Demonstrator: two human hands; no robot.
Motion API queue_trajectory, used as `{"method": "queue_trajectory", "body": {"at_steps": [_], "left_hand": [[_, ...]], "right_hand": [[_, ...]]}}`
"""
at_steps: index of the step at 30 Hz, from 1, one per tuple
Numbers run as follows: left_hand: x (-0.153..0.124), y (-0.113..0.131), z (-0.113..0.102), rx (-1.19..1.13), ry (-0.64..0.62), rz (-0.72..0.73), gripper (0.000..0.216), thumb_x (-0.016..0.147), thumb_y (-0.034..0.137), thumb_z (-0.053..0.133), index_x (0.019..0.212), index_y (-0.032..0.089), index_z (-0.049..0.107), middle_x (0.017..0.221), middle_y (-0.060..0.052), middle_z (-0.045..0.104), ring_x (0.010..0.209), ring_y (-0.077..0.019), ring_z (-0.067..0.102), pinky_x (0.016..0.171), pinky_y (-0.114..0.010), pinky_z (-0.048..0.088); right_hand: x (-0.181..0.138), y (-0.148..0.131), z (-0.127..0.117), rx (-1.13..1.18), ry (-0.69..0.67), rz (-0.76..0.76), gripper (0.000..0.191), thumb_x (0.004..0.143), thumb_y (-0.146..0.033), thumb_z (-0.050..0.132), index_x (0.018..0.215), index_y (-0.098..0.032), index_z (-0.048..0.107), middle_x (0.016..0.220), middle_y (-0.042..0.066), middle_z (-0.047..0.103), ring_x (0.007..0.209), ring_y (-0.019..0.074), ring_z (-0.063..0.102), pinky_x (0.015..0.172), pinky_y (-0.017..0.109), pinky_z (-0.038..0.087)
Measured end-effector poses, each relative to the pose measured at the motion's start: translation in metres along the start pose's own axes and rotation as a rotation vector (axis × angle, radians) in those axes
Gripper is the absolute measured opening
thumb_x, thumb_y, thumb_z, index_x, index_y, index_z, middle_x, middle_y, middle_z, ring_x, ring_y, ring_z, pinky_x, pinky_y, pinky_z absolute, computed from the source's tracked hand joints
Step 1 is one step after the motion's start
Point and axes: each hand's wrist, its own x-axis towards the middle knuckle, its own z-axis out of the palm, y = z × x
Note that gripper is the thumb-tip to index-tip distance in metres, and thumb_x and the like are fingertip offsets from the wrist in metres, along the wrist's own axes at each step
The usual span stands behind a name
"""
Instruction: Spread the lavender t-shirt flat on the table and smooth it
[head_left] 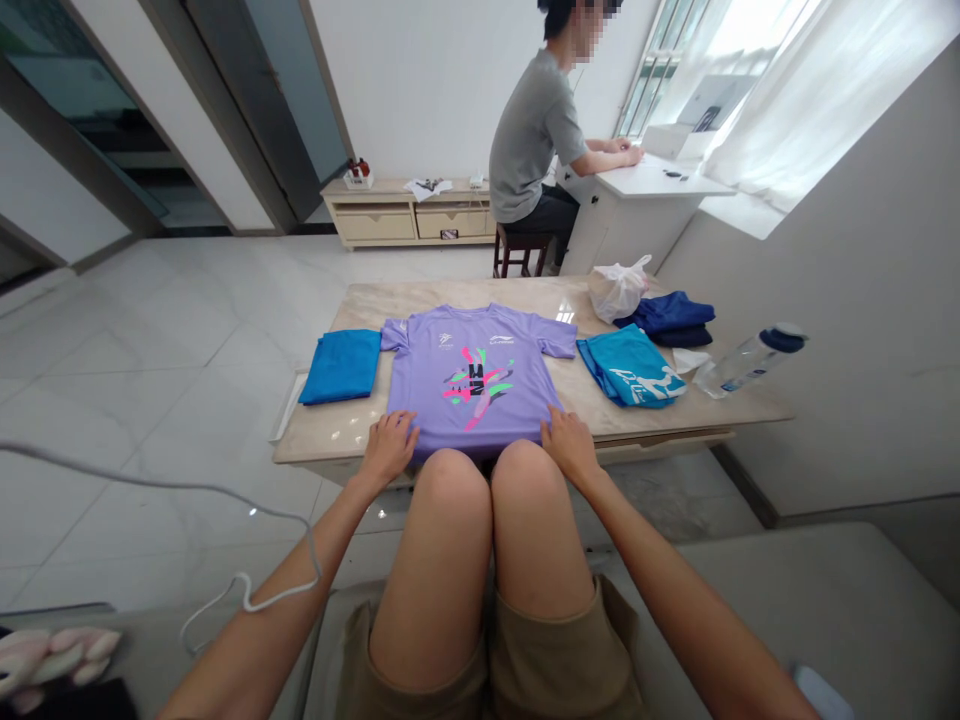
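Note:
A purple T-shirt (474,375) with a bright print lies spread flat, front up, on the low marble table (330,435). My left hand (388,447) rests on the shirt's near left hem corner, fingers curled over the cloth. My right hand (568,443) sits on the near right hem corner, fingers likewise bent onto the fabric. The hem hangs just over the table's near edge, above my knees.
A folded blue garment (341,365) lies left of the shirt; a folded teal one (630,366), a dark blue one (670,317), a white plastic bag (616,288) and a water bottle (750,362) lie right. A person (536,150) sits at a white desk beyond.

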Motion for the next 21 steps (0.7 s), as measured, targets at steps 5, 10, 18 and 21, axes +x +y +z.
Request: {"method": "queue_trajectory", "body": {"at_steps": [5,10,18,21], "left_hand": [[0.046,0.018,0.027,0.0,-0.053,-0.096,0.064,0.113,0.038,0.038,0.17,0.011,0.048,0.176,-0.02,0.048,0.161,-0.038,0.046,0.135,-0.061,0.034],[0.084,0.028,0.055,0.032,-0.005,-0.124,0.068,0.114,0.042,0.03,0.175,0.013,0.042,0.184,-0.016,0.034,0.172,-0.0377,0.028,0.14,-0.065,0.02],[0.205,0.01,0.06,-0.009,-0.074,-0.096,0.071,0.114,0.045,0.025,0.178,0.016,0.035,0.187,-0.013,0.027,0.174,-0.0342,0.022,0.14,-0.063,0.018],[0.256,-0.002,0.067,-0.024,-0.089,-0.062,0.074,0.115,0.048,0.024,0.181,0.016,0.027,0.189,-0.013,0.02,0.175,-0.034,0.017,0.141,-0.064,0.011]], "right_hand": [[0.056,-0.014,0.024,0.061,0.027,-0.1,0.062,0.115,-0.034,0.036,0.17,-0.009,0.047,0.179,0.022,0.042,0.165,0.0348,0.039,0.132,0.05,0.034],[0.091,-0.016,0.059,0.035,0.034,-0.047,0.07,0.116,-0.045,0.034,0.177,-0.012,0.037,0.187,0.018,0.023,0.174,0.0364,0.02,0.139,0.057,0.019],[0.202,0.005,0.069,0.074,0.057,-0.038,0.072,0.116,-0.048,0.033,0.178,-0.011,0.034,0.187,0.02,0.023,0.174,0.0376,0.017,0.14,0.061,0.016],[0.26,0.016,0.079,0.079,0.085,-0.052,0.075,0.116,-0.051,0.029,0.179,-0.01,0.028,0.188,0.021,0.017,0.175,0.0389,0.012,0.139,0.067,0.012]]}}
